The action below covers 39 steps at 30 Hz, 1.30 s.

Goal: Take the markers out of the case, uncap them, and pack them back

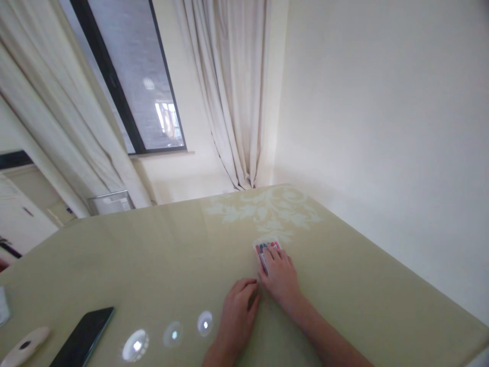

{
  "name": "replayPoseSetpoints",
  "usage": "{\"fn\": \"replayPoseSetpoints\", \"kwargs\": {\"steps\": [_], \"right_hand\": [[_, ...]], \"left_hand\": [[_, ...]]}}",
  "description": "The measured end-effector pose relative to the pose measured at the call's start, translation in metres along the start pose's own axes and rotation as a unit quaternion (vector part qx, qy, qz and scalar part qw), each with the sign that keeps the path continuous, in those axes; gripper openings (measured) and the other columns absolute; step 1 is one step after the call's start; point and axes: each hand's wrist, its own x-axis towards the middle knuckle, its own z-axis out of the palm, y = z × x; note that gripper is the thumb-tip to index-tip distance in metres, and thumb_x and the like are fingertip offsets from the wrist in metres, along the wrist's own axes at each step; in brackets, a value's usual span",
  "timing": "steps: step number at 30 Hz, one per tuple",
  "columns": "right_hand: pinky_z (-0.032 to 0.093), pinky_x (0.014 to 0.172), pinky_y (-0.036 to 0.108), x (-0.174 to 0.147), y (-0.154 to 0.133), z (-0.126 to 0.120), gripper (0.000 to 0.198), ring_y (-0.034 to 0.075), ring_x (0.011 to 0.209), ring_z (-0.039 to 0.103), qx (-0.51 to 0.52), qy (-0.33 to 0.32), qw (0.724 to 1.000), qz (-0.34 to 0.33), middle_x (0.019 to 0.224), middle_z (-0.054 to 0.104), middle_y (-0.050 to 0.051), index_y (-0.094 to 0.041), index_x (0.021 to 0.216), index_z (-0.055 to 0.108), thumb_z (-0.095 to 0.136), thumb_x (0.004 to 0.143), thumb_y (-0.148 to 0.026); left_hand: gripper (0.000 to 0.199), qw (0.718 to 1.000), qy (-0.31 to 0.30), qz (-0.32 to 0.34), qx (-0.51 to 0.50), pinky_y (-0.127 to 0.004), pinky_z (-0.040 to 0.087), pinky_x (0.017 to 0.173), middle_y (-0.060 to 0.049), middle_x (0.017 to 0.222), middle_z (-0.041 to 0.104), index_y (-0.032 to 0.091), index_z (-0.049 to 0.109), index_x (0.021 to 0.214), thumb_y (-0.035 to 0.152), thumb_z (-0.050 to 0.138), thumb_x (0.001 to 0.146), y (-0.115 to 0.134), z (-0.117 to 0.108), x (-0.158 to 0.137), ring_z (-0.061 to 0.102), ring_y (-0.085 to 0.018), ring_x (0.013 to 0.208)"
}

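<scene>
A small clear pack of colored pens or crayons (259, 248) lies on the table, their tips showing in several colors along its far end. Over it rests my right hand (280, 275), fingers bent across the top and thumb along the near left side, gripping it. Most of the pack is hidden under that hand. My left hand (239, 308) lies on the tabletop just nearer and to the left. Its fingers are loosely curved with a gap to the thumb, and nothing shows in it. Its fingertips come close to my right thumb.
The table (153, 255) has a glossy green-beige cover with a pale floral pattern. At the near left lie a black phone (82, 336) and a white oval object (28, 344). A wall (382, 127) runs along the right edge; curtains (233, 92) and a window stand beyond.
</scene>
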Motion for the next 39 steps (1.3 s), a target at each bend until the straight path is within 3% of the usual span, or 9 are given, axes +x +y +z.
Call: {"fn": "replayPoseSetpoints", "kwargs": {"steps": [6,15,18,22,26,30,33,39], "right_hand": [[0.038,0.111,0.042,0.021,0.032,0.009,0.041,0.029,0.135,0.053,-0.023,0.034,0.998,0.052,0.146,0.06,0.011,-0.02,0.135,0.064,0.048,0.097,-0.024],[0.042,0.108,0.039,0.04,0.096,0.008,0.038,0.029,0.131,0.058,-0.081,0.073,0.986,0.129,0.142,0.063,0.016,-0.015,0.128,0.067,0.047,0.097,-0.023],[0.037,0.112,0.041,0.041,0.102,0.012,0.038,0.029,0.131,0.057,-0.08,0.109,0.985,0.105,0.14,0.064,0.016,-0.014,0.128,0.067,0.046,0.096,-0.018],[0.033,0.112,0.039,0.035,0.073,0.02,0.04,0.026,0.126,0.056,-0.037,0.169,0.985,-0.014,0.131,0.069,0.011,-0.019,0.128,0.066,0.047,0.094,-0.009],[0.04,0.096,0.033,0.03,0.037,0.02,0.026,0.023,0.107,0.06,-0.019,0.072,0.988,-0.136,0.111,0.071,0.01,-0.021,0.112,0.068,0.049,0.097,-0.012],[0.04,0.079,0.028,0.03,0.03,0.015,0.02,0.02,0.096,0.062,-0.038,-0.04,0.996,-0.065,0.107,0.07,0.008,-0.019,0.107,0.064,0.047,0.099,-0.014],[0.038,0.07,0.027,0.032,0.033,0.014,0.023,0.019,0.088,0.065,-0.051,-0.086,0.995,-0.029,0.102,0.072,0.008,-0.02,0.108,0.065,0.045,0.099,-0.014],[0.046,0.075,0.03,0.035,0.029,0.011,0.029,0.024,0.09,0.071,-0.082,-0.119,0.989,-0.006,0.1,0.075,0.015,-0.017,0.108,0.072,0.045,0.098,-0.017]], "left_hand": [[0.023,0.995,-0.008,0.077,0.062,-0.038,0.054,0.094,-0.008,0.108,0.074,0.022,0.075,0.1,0.015,0.053,0.098,0.004,0.001,-0.001,0.067,-0.023,0.102],[0.022,0.996,-0.017,0.066,0.049,-0.039,0.052,0.096,-0.008,0.109,0.073,0.021,0.074,0.1,0.018,0.053,0.099,0.003,0.001,0.0,0.065,-0.023,0.104],[0.021,0.998,-0.008,0.061,0.023,-0.037,0.05,0.095,-0.008,0.108,0.073,0.021,0.073,0.1,0.02,0.053,0.099,0.002,0.0,0.002,0.064,-0.023,0.104],[0.018,0.999,0.02,0.037,-0.003,-0.034,0.047,0.086,-0.007,0.094,0.07,0.019,0.068,0.088,0.026,0.054,0.097,0.0,-0.003,0.007,0.062,-0.021,0.094],[0.028,0.998,0.061,-0.013,-0.02,-0.028,0.038,0.066,0.0,0.07,0.057,0.02,0.053,0.071,0.036,0.053,0.095,-0.003,-0.003,0.01,0.052,-0.016,0.068],[0.039,0.993,0.098,-0.047,-0.037,-0.027,0.025,0.057,0.006,0.057,0.04,0.023,0.039,0.063,0.046,0.049,0.093,-0.007,-0.005,0.011,0.038,-0.013,0.055],[0.044,0.991,0.111,-0.057,-0.039,-0.028,0.019,0.056,0.008,0.054,0.029,0.024,0.031,0.06,0.051,0.046,0.092,-0.009,-0.007,0.012,0.031,-0.012,0.052],[0.053,0.989,0.124,-0.066,-0.056,-0.029,0.015,0.056,0.007,0.056,0.019,0.025,0.021,0.058,0.062,0.043,0.09,-0.005,-0.013,0.013,0.023,-0.011,0.054]]}}
